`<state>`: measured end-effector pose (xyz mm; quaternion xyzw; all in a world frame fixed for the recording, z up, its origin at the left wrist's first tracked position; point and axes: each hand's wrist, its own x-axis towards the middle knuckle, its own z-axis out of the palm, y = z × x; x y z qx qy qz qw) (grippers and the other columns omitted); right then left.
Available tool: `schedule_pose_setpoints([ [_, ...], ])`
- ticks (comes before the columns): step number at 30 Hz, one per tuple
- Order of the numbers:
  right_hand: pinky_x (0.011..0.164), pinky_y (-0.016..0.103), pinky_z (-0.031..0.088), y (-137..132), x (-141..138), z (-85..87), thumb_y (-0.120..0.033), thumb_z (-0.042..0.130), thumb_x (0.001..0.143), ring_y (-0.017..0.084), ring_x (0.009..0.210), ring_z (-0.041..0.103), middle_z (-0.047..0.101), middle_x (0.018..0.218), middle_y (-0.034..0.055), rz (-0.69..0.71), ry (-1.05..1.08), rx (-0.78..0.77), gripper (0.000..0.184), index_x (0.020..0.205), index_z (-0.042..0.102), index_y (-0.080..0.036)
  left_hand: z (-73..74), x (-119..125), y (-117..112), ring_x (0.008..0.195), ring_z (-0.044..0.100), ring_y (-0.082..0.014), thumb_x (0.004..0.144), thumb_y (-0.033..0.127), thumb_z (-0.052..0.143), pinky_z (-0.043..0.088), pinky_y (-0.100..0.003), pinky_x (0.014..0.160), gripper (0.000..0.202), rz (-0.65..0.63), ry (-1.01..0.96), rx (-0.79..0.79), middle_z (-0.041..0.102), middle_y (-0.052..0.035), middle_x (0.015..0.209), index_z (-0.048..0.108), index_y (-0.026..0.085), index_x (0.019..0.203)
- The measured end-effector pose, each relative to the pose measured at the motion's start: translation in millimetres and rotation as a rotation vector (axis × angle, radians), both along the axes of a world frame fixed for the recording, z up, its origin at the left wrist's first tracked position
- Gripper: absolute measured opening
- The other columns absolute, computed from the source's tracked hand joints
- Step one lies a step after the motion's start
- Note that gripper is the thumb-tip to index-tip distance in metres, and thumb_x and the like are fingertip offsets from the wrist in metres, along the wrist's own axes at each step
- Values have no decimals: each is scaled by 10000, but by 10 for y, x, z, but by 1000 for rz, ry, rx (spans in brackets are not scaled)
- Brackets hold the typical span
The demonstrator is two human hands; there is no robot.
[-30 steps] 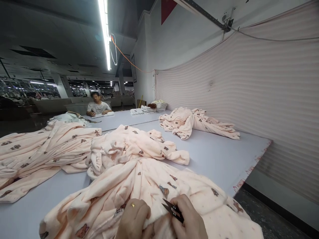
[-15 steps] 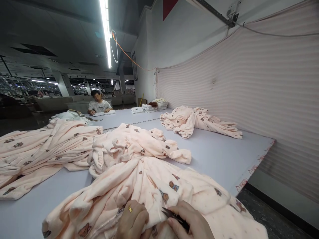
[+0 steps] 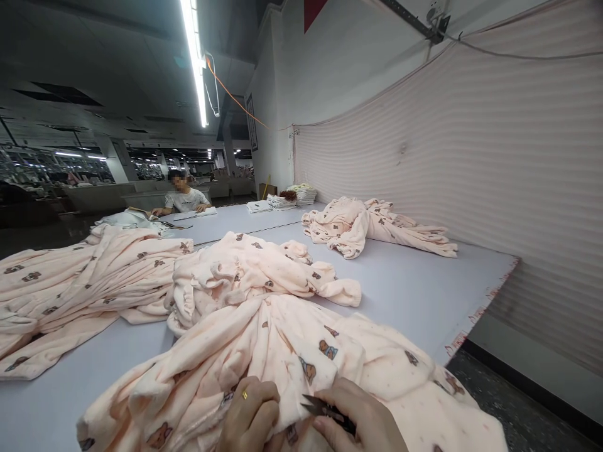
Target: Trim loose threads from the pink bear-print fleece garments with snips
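A peach fleece garment with bear prints (image 3: 282, 351) lies bunched on the pale table (image 3: 414, 295) right in front of me. My left hand (image 3: 249, 417), a ring on one finger, is closed on a fold of this garment at the bottom edge of view. My right hand (image 3: 362, 424) is closed on small black thread snips (image 3: 325, 409), whose blades point left and touch the fabric between the two hands.
More peach garments lie in heaps at the left (image 3: 80, 276), in the middle (image 3: 254, 270) and at the far right by the striped cloth wall (image 3: 367, 226). A seated person (image 3: 183, 198) works at the far end. The table's right edge (image 3: 475, 314) drops to a dark floor.
My hands have slid slightly lower and the fold has shifted a little under them. The snips stay against the fabric.
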<state>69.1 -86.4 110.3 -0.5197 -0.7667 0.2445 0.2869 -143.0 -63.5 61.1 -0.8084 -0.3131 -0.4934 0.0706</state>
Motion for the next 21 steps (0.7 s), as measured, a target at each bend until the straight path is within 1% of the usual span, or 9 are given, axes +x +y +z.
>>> schedule_pose_setpoints([
  [4,698,221,499,15,-52,19,-304,567,869,186,823,681,712,876,-1,-9,9,40,180,955,724,-305,7,-20,-6,661,436,-182,777,44,474,383,-332,605,191,-13,7,-9,524,-37,713,426,218,714],
  [7,715,228,509,10,-52,-41,-314,515,896,189,846,682,707,891,9,-69,24,46,200,946,707,-292,7,-42,-33,683,470,-187,776,38,495,396,-327,623,202,0,-20,-56,531,-33,721,434,222,717],
  [8,715,230,515,7,-45,-70,-329,547,871,192,851,683,702,919,13,-84,28,54,187,990,685,-286,20,-47,-43,708,491,-190,780,37,500,408,-327,641,203,6,-39,-76,550,-38,750,441,223,720],
  [10,693,235,522,12,-37,-120,-308,611,804,195,827,683,687,944,14,-106,22,99,252,1053,634,-280,84,-47,-58,791,548,-201,791,56,522,440,-328,706,196,-22,-67,-166,613,-60,883,453,225,719],
  [12,663,244,514,45,-49,-139,-208,566,777,186,782,671,672,913,2,-155,17,175,255,1018,611,-277,205,-33,-52,790,584,-190,816,122,542,456,-297,707,165,-81,-121,-399,654,-46,921,459,232,725],
  [14,649,247,503,102,-78,-119,-122,469,773,174,743,654,662,846,-9,-233,57,223,240,913,598,-268,358,-14,-19,686,573,-163,852,245,541,441,-260,631,93,-132,-224,-750,658,2,794,476,245,785],
  [16,665,244,511,156,-108,-81,-126,459,790,169,759,654,668,843,-8,-273,143,237,209,889,586,-260,498,-4,33,596,512,-137,865,374,533,392,-233,561,133,-184,-382,-1053,603,48,668,487,250,860],
  [18,694,236,528,181,-131,-58,-215,535,823,174,806,667,680,894,4,-220,205,270,158,958,602,-261,585,-14,91,594,479,-117,841,445,566,356,-215,552,220,-285,-528,-1235,580,64,658,489,244,887],
  [21,676,223,541,169,-159,-72,-313,616,827,177,792,685,695,939,9,-104,183,394,255,1081,626,-291,605,-55,160,561,432,-83,792,426,642,304,-188,529,268,-459,-690,-1407,525,85,625,495,232,902],
])
